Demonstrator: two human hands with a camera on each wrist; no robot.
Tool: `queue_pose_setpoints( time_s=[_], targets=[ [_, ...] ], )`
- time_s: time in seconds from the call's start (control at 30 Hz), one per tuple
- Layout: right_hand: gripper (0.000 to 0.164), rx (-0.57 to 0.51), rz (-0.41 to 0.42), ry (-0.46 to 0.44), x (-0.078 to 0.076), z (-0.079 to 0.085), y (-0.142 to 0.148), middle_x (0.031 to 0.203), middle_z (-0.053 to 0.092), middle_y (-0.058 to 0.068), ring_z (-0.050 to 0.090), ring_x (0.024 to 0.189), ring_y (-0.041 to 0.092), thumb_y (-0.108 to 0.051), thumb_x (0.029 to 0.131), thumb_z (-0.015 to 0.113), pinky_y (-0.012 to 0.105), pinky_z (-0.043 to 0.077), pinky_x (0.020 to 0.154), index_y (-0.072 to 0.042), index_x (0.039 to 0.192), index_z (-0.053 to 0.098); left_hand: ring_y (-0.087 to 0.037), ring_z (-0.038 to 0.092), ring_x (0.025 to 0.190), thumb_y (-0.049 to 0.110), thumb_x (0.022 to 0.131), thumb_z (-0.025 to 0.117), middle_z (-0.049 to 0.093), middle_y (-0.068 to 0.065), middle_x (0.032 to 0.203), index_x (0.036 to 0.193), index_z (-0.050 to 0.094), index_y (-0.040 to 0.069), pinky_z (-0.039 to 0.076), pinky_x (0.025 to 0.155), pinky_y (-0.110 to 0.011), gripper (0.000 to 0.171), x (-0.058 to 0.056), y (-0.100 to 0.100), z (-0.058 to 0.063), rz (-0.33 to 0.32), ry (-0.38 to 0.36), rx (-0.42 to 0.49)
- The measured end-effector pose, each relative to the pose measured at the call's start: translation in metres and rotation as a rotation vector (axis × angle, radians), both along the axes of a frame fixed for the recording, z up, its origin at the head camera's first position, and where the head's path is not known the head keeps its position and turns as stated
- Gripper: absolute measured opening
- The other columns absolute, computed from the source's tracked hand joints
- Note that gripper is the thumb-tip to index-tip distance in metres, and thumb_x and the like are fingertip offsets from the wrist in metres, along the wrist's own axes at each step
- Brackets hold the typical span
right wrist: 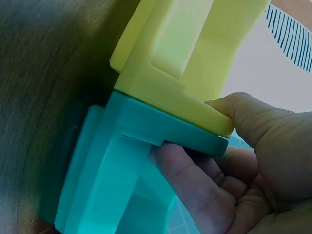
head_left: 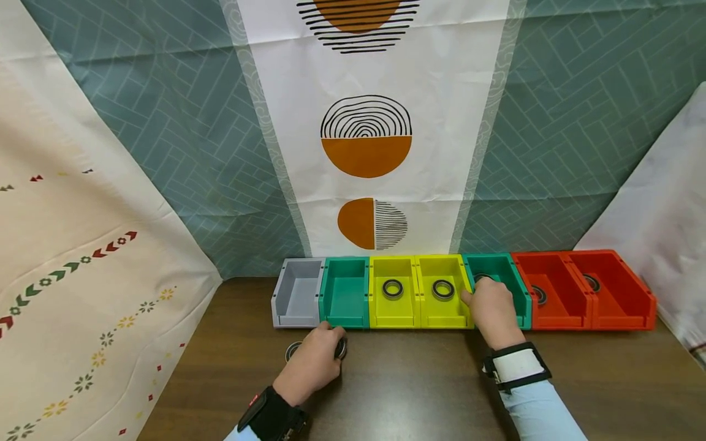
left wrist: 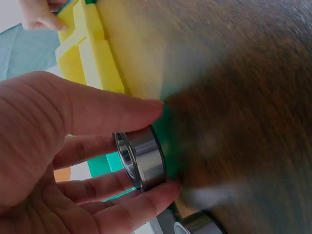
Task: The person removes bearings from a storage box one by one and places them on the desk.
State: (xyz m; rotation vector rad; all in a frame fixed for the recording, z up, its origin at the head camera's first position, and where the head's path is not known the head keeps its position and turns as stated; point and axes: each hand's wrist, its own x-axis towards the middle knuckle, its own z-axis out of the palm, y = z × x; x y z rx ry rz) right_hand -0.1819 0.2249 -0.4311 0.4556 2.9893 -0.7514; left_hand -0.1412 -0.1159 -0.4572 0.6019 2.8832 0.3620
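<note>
Above the wooden table, my left hand (head_left: 311, 366) pinches a ball bearing (left wrist: 148, 158) between thumb and fingers, its steel side and dark edge showing in the left wrist view. Another bearing (head_left: 292, 351) lies on the table just left of that hand. My right hand (head_left: 493, 306) grips the adjoining side walls of the right yellow bin (head_left: 444, 266) and the right teal bin (head_left: 504, 264). In the right wrist view its thumb is on the yellow wall (right wrist: 195, 109), with fingers on the teal side. Inside that teal bin, a bearing (head_left: 481, 277) is partly hidden by the hand.
The bins form a row against the cloth backdrop. A grey bin (head_left: 298, 291) and a teal bin (head_left: 345, 291) stand at its left. Both yellow bins hold one bearing (head_left: 393, 299) each. Two red bins (head_left: 554, 275) at the right hold a bearing (head_left: 538, 295) each.
</note>
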Motion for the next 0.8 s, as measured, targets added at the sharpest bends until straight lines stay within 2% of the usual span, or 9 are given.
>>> queue_pose_setpoints(
  time_s=[0.23, 0.4, 0.63, 0.8],
  targets=[
    [0.039, -0.008, 0.002, -0.012, -0.0004, 0.0003, -0.0005, 0.075, 0.051, 0.013, 0.051, 0.064, 0.024, -0.032, 0.09, 0.059, 0.03, 0.043, 0.052, 0.006, 0.098, 0.051, -0.014, 0.046, 0.079, 0.009, 0.072, 0.07, 0.051, -0.004, 0.096, 0.112, 0.06, 0.009, 0.046, 0.071, -0.029, 0.041, -0.0004, 0.0011, 0.0004, -0.003, -0.037, -0.031],
    [0.04, -0.003, 0.003, -0.001, -0.0032, 0.0017, 0.0, 0.076, 0.051, 0.014, 0.051, 0.064, 0.024, -0.032, 0.09, 0.059, 0.03, 0.044, 0.053, 0.007, 0.099, 0.051, -0.016, 0.045, 0.078, 0.006, 0.071, 0.07, 0.051, -0.004, 0.094, 0.11, 0.06, 0.009, 0.046, 0.07, -0.03, 0.04, -0.0016, 0.0023, 0.0014, 0.0, -0.032, -0.061],
    [0.039, -0.003, 0.0, -0.01, -0.0022, 0.0028, 0.0001, 0.074, 0.051, 0.013, 0.051, 0.064, 0.024, -0.031, 0.09, 0.059, 0.03, 0.044, 0.052, 0.006, 0.097, 0.05, -0.016, 0.046, 0.076, 0.005, 0.072, 0.07, 0.05, -0.006, 0.093, 0.106, 0.06, 0.009, 0.046, 0.066, -0.029, 0.036, 0.0008, 0.0049, 0.0055, -0.015, -0.033, -0.054],
    [0.038, -0.01, 0.012, -0.008, 0.0, 0.0005, 0.0007, 0.073, 0.051, 0.013, 0.051, 0.062, 0.023, -0.031, 0.09, 0.059, 0.029, 0.043, 0.051, 0.006, 0.096, 0.05, -0.018, 0.045, 0.077, 0.007, 0.073, 0.071, 0.051, -0.008, 0.094, 0.106, 0.06, 0.008, 0.047, 0.068, -0.031, 0.035, 0.0025, 0.0057, 0.0056, -0.011, -0.054, -0.061]
  ],
)
